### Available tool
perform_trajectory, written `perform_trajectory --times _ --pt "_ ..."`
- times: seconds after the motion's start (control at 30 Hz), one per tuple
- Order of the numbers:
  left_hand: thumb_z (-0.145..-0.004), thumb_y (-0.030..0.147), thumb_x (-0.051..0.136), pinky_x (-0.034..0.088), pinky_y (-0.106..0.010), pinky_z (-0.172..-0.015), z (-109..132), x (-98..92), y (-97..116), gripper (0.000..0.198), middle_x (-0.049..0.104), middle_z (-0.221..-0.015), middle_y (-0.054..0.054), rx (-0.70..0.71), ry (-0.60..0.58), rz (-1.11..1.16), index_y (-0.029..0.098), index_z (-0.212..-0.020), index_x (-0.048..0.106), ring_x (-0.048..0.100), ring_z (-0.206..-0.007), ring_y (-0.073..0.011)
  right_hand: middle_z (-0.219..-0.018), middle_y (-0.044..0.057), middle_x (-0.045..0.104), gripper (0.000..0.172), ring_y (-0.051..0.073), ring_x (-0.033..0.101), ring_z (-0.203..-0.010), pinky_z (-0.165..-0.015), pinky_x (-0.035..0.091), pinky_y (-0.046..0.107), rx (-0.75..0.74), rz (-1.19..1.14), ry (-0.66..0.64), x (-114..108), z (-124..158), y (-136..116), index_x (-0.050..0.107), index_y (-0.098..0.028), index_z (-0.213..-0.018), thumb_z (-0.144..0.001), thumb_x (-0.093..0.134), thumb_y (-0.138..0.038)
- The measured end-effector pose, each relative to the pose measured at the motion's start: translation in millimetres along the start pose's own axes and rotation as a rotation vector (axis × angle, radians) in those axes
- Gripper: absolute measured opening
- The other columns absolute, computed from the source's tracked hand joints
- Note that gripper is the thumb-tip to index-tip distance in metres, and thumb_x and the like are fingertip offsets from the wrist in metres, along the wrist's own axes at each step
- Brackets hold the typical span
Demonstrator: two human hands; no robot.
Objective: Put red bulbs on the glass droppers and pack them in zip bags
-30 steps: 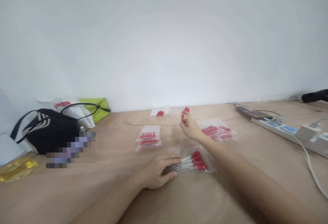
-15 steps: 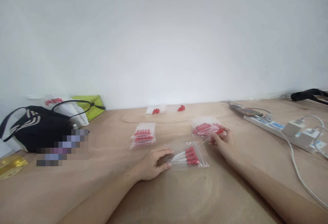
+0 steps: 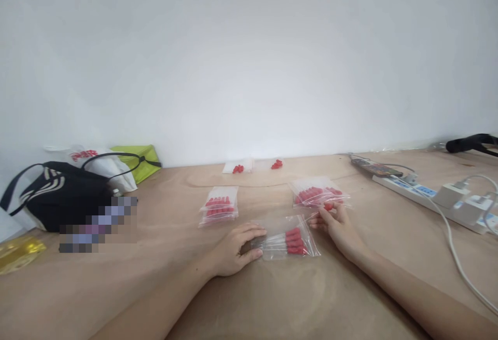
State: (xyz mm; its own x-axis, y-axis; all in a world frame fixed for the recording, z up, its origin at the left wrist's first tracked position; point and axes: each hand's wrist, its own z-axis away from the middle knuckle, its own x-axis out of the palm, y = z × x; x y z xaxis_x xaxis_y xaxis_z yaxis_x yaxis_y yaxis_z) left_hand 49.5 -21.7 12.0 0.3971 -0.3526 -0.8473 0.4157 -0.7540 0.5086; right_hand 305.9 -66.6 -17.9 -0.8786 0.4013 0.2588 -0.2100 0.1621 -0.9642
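Note:
A clear zip bag (image 3: 278, 249) lies flat in front of me, with several red-ended clear sticks (image 3: 294, 240) inside it, red ends toward the right. My left hand (image 3: 235, 249) rests at the bag's left end, fingers and thumb spread apart on its edge. Just right of the bag's opening, my right hand (image 3: 337, 225) pinches a single red-ended stick (image 3: 329, 206) between thumb and fingers. Close behind that hand are stacked bags of red-ended sticks (image 3: 311, 193). Another stack of such bags (image 3: 220, 205) lies behind my left hand.
Two small bags with red pieces (image 3: 238, 168) (image 3: 276, 164) lie by the wall. At left are a black bag (image 3: 70, 200), a green bag (image 3: 146, 166) and yellow tape (image 3: 21, 252). A phone (image 3: 375, 167), power strip (image 3: 420, 192) and white cable (image 3: 451, 246) are at right.
My right hand has moved slightly nearer me and closer to the bag's opening, with the stick still pinched. The red ends inside the bag have shifted slightly. My left hand stays on the bag.

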Motion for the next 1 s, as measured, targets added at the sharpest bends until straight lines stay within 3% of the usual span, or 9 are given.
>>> perform_trajectory --times 0.2,0.4,0.5,0.63,0.73,0.87,1.0 --pt "-0.08 0.029 0.051 0.033 -0.037 -0.097 1.2 0.4 -1.1 0.038 0.05 -0.122 -0.004 0.003 -0.002 0.021 0.024 -0.118 0.048 0.042 -0.114 -0.0202 -0.067 -0.002 0.057 0.031 0.014 0.058 -0.061 -0.063 0.051 0.031 0.025 0.088 -0.114 4.5 6.6 -5.0 0.047 -0.02 -0.072 -0.064 0.06 -0.047" --pt "-0.08 0.028 0.051 0.032 -0.037 -0.097 1.1 -1.2 0.9 0.039 0.05 -0.122 -0.004 -0.014 -0.011 0.009 0.023 -0.119 0.047 0.041 -0.115 -0.02 -0.056 -0.004 0.054 0.037 0.01 0.051 -0.049 -0.046 0.042 0.023 0.026 0.144 -0.101 5.2 7.5 -6.4 0.048 -0.019 -0.071 -0.054 0.069 -0.044" --pt "-0.081 0.028 0.051 0.032 -0.036 -0.097 1.5 -1.3 1.2 0.039 0.05 -0.122 -0.004 -0.009 -0.009 0.012 0.023 -0.119 0.047 0.041 -0.115 -0.02 -0.057 -0.004 0.054 0.033 0.009 0.051 -0.052 -0.051 0.043 0.022 0.043 0.14 -0.114 5.1 7.7 -8.7 0.048 -0.017 -0.065 -0.053 0.071 -0.038" --pt "-0.081 0.03 0.051 0.031 -0.037 -0.098 2.1 -0.7 0.3 0.042 0.047 -0.125 -0.005 -0.023 -0.008 0.006 0.023 -0.122 0.044 0.039 -0.116 -0.0203 -0.063 -0.004 0.056 0.03 0.009 0.054 -0.057 -0.058 0.046 0.022 0.111 0.113 -0.146 6.1 8.8 -11.2 0.053 -0.017 -0.072 -0.053 0.071 -0.032" --pt "-0.081 0.03 0.05 0.031 -0.038 -0.098 2.0 -0.6 -0.1 0.044 0.045 -0.127 -0.005 -0.036 -0.015 0.003 0.024 -0.124 0.042 0.039 -0.117 -0.0208 -0.066 -0.005 0.055 0.032 0.007 0.052 -0.051 -0.049 0.044 0.02 0.084 0.128 -0.149 7.6 8.8 -10.1 0.051 -0.017 -0.074 -0.052 0.071 -0.031" --pt "-0.081 0.032 0.05 0.03 -0.039 -0.098 2.3 0.3 -1.7 0.045 0.045 -0.127 -0.004 -0.039 -0.009 0.001 0.025 -0.124 0.041 0.039 -0.117 -0.0217 -0.055 -0.006 0.054 0.031 0.005 0.041 -0.032 -0.03 0.03 0.017 0.067 0.249 -0.195 10.5 7.3 -3.7 0.049 -0.018 -0.068 -0.056 0.068 -0.039" --pt "-0.081 0.032 0.05 0.031 -0.038 -0.098 2.8 1.2 -2.7 0.044 0.046 -0.127 -0.004 -0.026 -0.001 0.001 0.025 -0.124 0.042 0.039 -0.116 -0.021 -0.046 -0.004 0.054 0.03 0.007 0.042 -0.033 -0.031 0.031 0.018 0.092 0.277 -0.282 13.5 5.8 1.2 0.055 -0.016 -0.066 -0.06 0.064 -0.045"
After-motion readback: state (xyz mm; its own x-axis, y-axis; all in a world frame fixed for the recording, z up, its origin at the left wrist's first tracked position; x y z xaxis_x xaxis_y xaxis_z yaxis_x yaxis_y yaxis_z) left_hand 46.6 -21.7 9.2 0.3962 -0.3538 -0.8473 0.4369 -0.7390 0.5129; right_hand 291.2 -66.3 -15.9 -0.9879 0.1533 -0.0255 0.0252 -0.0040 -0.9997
